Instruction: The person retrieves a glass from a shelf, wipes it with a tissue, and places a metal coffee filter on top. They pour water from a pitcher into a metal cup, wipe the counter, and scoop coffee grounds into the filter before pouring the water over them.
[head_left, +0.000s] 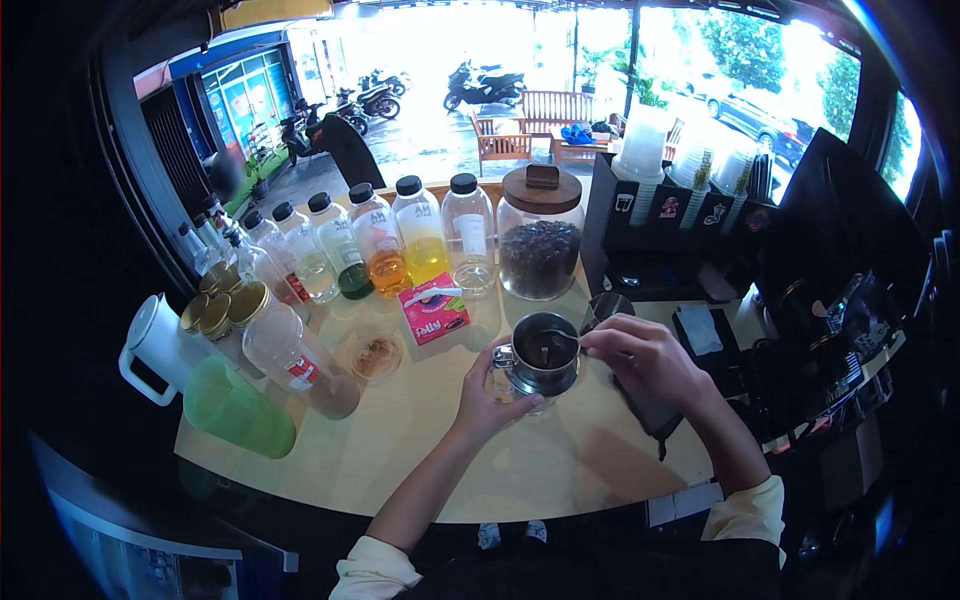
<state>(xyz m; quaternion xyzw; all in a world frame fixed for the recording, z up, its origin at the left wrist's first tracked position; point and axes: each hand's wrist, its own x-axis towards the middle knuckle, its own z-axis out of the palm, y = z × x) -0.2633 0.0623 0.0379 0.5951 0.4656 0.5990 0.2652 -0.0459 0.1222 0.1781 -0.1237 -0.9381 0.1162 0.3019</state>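
A metal drip coffee filter [545,352] with a side handle stands on a clear glass at the middle of the counter, dark inside. My left hand [488,398] is closed around its left side and base, the thumb lying along the front near the glass. My right hand [645,358] is at the filter's right rim. Its fingertips pinch what looks like a thin spoon reaching into the filter; its lower end is hidden inside. Behind the filter, a pink box [435,312] with a white scoop-like piece on top stands on the counter.
Several black-capped bottles [420,235] line the back, beside a wooden-lidded jar [540,255] of dark beans. Left are a tilted-looking bottle [300,365], a green pitcher [235,410], a white jug [155,345] and a small round dish [377,356]. A black cup rack [650,230] stands right.
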